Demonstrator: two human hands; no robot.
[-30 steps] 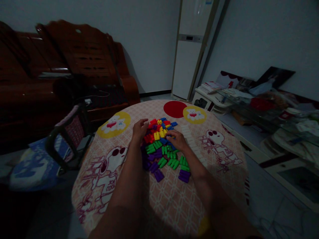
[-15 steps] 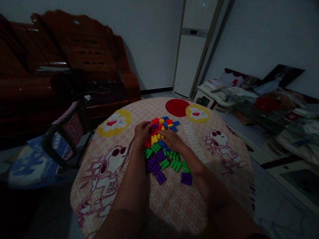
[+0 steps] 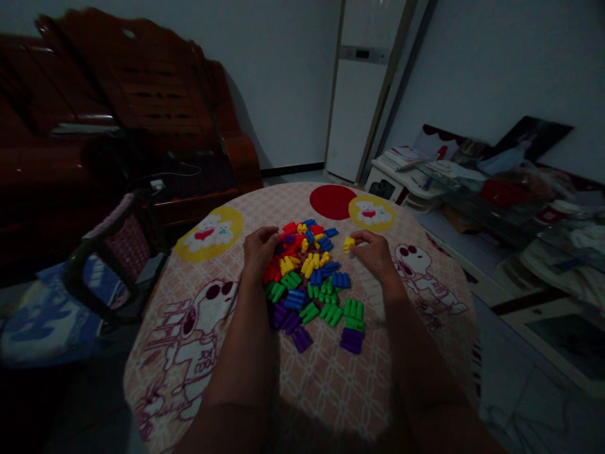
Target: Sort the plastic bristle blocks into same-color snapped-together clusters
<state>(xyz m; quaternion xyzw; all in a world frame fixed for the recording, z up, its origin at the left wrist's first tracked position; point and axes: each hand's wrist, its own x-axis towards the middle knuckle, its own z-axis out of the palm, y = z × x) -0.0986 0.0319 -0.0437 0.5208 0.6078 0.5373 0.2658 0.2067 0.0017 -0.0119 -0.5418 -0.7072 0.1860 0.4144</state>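
My right hand (image 3: 374,255) pinches a yellow toy block (image 3: 348,244) above the tablecloth, to the right of a loose pile of ribbed plastic blocks. At the pile's left edge is my left hand (image 3: 259,252), its thumb and fingertips closed together beside red blocks (image 3: 273,270). Whatever sits between those fingertips is too dark and small to make out. Blue blocks (image 3: 339,279) and yellow blocks (image 3: 312,264) lie in the middle of the pile. Nearer to me are green blocks (image 3: 331,314) and purple blocks (image 3: 301,338). At right, a green block (image 3: 353,308) lies against a purple block (image 3: 351,340).
The round table (image 3: 321,403) has a patterned cloth with cartoon dogs. Left of it stands a chair (image 3: 111,252), with a wooden sofa (image 3: 155,94) behind. A cluttered glass-topped stand (image 3: 491,202) is at the right, and a tall white cabinet unit (image 3: 354,113) stands against the wall.
My right hand has moved right, out of the pile, with a yellow block in its fingers. Blue and yellow blocks have shifted in the middle. My left hand has moved slightly left.
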